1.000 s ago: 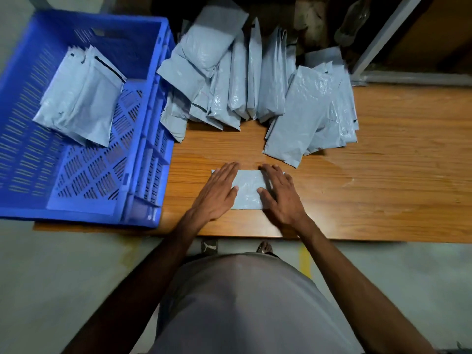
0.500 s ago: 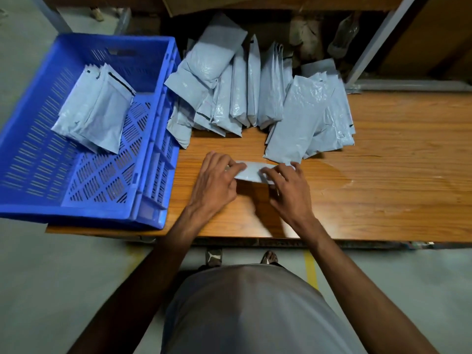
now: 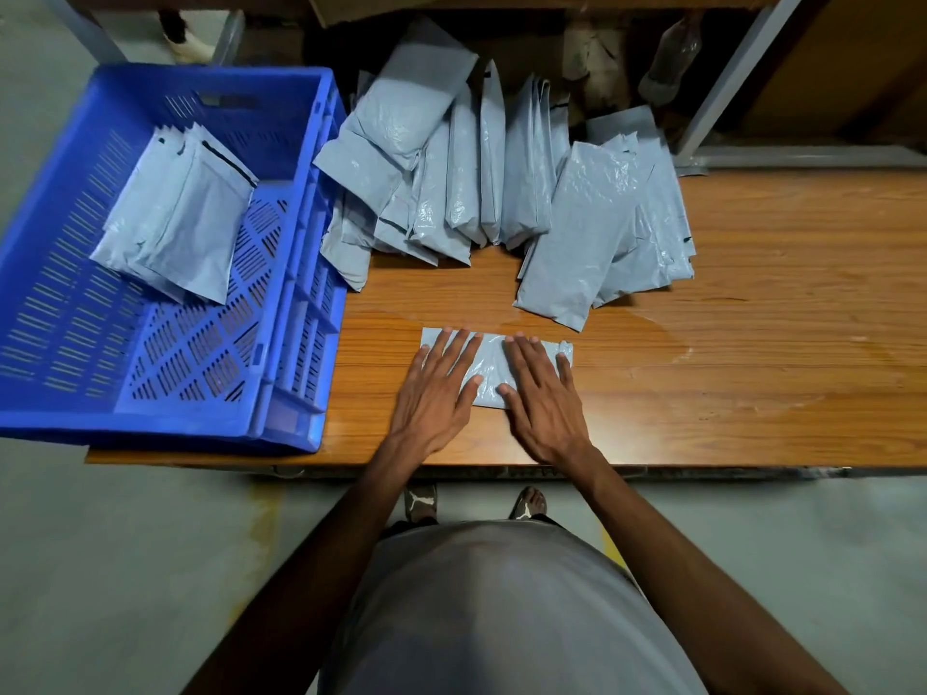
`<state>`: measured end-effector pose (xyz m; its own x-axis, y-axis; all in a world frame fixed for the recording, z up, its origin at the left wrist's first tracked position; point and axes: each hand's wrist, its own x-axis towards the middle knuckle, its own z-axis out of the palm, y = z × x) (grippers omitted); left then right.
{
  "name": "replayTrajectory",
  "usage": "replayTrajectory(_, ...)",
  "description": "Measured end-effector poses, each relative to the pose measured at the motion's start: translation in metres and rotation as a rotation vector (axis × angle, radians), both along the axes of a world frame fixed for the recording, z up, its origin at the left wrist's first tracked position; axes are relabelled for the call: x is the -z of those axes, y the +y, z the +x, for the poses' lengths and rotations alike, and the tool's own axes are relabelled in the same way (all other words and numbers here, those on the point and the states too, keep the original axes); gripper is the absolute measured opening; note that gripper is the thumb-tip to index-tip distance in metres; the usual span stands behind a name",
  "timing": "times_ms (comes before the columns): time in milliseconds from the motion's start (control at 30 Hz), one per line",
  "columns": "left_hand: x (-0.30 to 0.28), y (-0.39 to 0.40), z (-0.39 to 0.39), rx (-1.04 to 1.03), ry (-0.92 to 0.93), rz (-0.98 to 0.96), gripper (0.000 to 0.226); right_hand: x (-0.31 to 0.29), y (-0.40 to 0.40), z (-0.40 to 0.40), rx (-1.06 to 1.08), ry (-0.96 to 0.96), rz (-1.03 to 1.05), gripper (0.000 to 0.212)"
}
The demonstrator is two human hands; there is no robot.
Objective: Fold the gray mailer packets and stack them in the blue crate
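Observation:
A folded gray mailer packet (image 3: 489,366) lies flat on the wooden table (image 3: 752,383) near its front edge. My left hand (image 3: 436,388) presses on the packet's left half with straight, spread fingers. My right hand (image 3: 544,393) presses on its right half the same way. The blue crate (image 3: 281,313) stands at the table's left end. Inside it a small stack of folded gray packets (image 3: 175,218) leans toward the far left. A heap of unfolded gray mailers (image 3: 481,173) lies across the back of the table.
A flatter pile of mailers (image 3: 602,228) lies just behind my right hand. A metal frame leg (image 3: 727,77) and a bottle (image 3: 667,57) stand beyond the table's back edge. Bare wood extends to the right. My feet show on the floor below the table edge.
Half a second ago my fingers pinched the packet's far edge mid-fold. Now both hands lie flat on the packet, pressing it down. The camera view has tilted slightly.

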<state>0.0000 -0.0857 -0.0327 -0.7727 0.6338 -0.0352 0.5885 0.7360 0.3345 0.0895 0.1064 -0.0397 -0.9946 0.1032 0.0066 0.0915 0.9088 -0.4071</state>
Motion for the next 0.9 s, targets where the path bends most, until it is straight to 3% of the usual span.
replayTrajectory(567,0.014,0.004,-0.006,0.030,0.012,-0.009,0.059,0.009,0.001,-0.006,-0.012,-0.013,0.022,0.062)
replayTrajectory(767,0.002,0.004,-0.013,0.023,-0.052,-0.032,0.061,0.004,0.003,-0.006,-0.019,-0.058,-0.057,0.060)
replayTrajectory(900,-0.027,0.010,-0.038,0.001,-0.122,-0.142,0.074,-0.009,0.010,-0.011,-0.042,-0.077,-0.158,0.056)
